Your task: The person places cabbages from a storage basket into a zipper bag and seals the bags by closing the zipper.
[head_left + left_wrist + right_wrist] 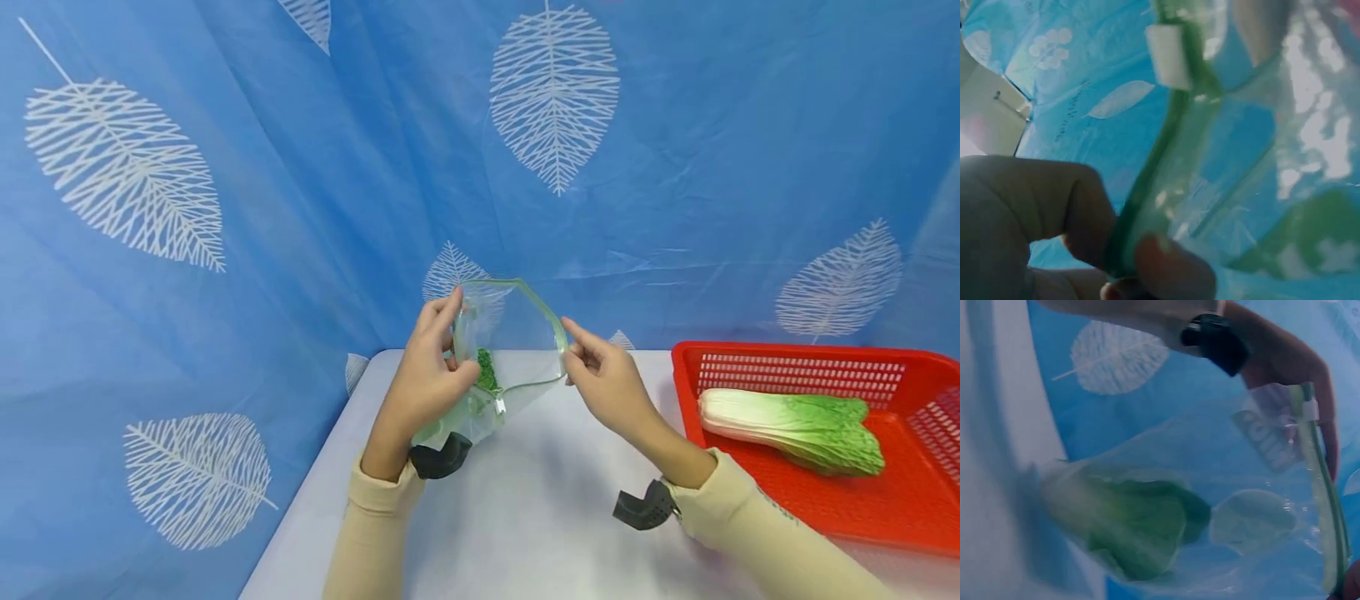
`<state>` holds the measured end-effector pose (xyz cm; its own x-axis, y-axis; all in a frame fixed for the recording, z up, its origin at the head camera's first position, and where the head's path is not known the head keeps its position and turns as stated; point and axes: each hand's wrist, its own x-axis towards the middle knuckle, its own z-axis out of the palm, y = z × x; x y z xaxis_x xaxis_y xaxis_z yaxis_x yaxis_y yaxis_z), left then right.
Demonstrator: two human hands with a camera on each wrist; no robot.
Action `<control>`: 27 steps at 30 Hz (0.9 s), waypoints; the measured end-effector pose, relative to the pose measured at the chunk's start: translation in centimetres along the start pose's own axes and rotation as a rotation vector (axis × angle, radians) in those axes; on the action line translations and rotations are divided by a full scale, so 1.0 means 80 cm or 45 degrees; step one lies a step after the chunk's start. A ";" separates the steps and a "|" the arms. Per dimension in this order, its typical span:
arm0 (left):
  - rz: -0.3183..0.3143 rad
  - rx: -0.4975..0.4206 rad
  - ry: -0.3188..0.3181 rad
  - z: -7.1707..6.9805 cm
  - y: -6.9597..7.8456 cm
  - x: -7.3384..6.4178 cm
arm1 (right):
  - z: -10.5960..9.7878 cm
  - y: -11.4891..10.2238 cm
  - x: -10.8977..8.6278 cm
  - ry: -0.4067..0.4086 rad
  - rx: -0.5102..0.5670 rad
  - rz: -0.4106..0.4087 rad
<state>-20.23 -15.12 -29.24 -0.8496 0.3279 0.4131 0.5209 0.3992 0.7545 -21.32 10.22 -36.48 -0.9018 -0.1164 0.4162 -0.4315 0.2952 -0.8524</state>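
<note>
Between the two hands is a clear zip bag point(525, 333) with a green zip edge and a white slider point(500, 406), its mouth spread wide. My left hand point(427, 371) grips the left side of the rim, thumb and fingers on either side; the left wrist view shows fingers pinching the green zip strip point(1157, 150). The opposite side of the rim is pinched by my right hand point(611, 379). Inside the bag lies a leafy green vegetable point(1141, 525), its leaves toward the mouth and its paler end at the bottom.
To the right on the white table point(517, 533) stands a red plastic basket point(795, 354) holding a Chinese cabbage point(787, 425). A blue curtain point(375, 167) with white leaf prints hangs behind and at the left. Black wrist cameras point(441, 456) are strapped to both wrists.
</note>
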 end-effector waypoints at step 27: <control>0.059 -0.029 -0.494 0.136 -0.052 0.013 | 0.012 0.119 -0.128 0.416 -0.013 0.162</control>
<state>-22.40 -7.14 -37.52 -0.7285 0.6465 0.2266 0.5522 0.3585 0.7527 -16.21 13.34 -49.15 -0.8924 0.2313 0.3874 -0.3142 0.2975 -0.9015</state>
